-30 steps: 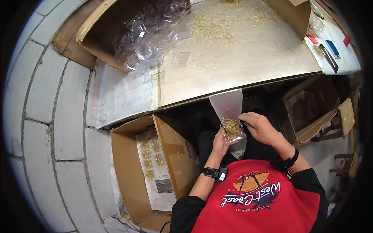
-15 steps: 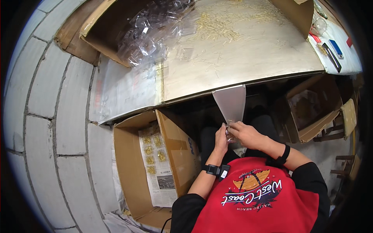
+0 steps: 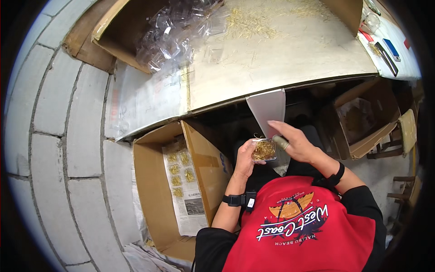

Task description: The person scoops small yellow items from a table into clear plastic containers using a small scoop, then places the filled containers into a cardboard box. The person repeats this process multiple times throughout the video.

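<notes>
My left hand (image 3: 245, 158) grips a small clear plastic box (image 3: 264, 151) filled with thin gold-coloured metal pieces, like hooks or pins. A few of them stick up over its far rim. Just to the right, my right hand (image 3: 297, 144) has its fingers stretched out and apart, with nothing seen in them. Its thumb wears a dull cover and is close to the box's right edge; whether they touch I cannot tell. Beyond both hands, a pale tapering chute (image 3: 266, 105) slopes down from the table's front edge.
Loose gold pieces (image 3: 253, 22) lie scattered over the table (image 3: 281, 68). Clear plastic boxes (image 3: 170, 41) spill from a carton at the back left. At my left, a cardboard box (image 3: 149, 204) holds several gold-filled boxes on newspaper. Another carton (image 3: 362, 143) stands at right.
My hands have separated: the left moved left with the plastic box, now tilted to show its gold contents. My right hand lifted off it, and its fingers spread.
</notes>
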`<action>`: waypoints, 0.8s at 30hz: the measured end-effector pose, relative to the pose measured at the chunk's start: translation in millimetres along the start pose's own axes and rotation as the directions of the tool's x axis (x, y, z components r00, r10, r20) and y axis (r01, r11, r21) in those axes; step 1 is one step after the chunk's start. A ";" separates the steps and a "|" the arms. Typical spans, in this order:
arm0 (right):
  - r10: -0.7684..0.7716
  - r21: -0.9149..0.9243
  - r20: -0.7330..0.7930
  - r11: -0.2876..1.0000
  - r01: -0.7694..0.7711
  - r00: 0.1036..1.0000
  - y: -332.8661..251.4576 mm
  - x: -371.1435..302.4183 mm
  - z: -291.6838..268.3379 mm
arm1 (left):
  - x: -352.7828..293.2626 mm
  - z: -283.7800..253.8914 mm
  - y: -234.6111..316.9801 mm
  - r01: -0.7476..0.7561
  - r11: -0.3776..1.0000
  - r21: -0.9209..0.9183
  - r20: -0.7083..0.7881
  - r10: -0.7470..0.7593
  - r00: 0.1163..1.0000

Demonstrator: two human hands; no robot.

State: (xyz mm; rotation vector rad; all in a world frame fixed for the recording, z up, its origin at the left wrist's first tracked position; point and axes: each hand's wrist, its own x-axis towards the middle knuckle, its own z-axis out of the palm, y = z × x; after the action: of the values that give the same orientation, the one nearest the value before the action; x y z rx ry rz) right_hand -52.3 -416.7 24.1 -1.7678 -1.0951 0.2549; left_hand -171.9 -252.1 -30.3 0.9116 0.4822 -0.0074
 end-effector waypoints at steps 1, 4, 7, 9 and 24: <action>-0.005 -0.059 0.029 0.998 0.007 1.000 -4.2 0.2 1.9 | -0.1 6.1 6.6 -0.010 1.000 0.008 0.011 0.010 1.000; -0.142 -0.305 0.174 0.933 0.191 0.974 -9.5 3.3 14.9 | 1.4 21.2 17.2 -0.064 0.996 -0.070 -0.007 0.064 0.998; -0.231 -0.452 0.224 0.836 0.311 0.947 -22.4 2.0 9.4 | -1.8 40.2 26.3 -0.139 0.987 -0.086 -0.095 0.130 0.987; -0.252 -0.469 0.252 0.813 0.346 0.934 -24.2 0.4 5.9 | -2.3 43.6 26.7 -0.179 0.983 -0.029 -0.111 0.175 0.978; -0.281 -0.030 -0.022 0.959 0.281 0.959 -21.9 -2.9 -14.4 | -15.0 53.4 29.6 -0.202 0.979 -0.033 0.021 0.203 0.979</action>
State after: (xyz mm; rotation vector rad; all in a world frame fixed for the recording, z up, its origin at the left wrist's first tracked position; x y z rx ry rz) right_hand -57.4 -426.2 48.2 -1.6097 -1.3189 0.0428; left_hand -157.9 -277.3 25.6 0.9257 0.3647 0.1738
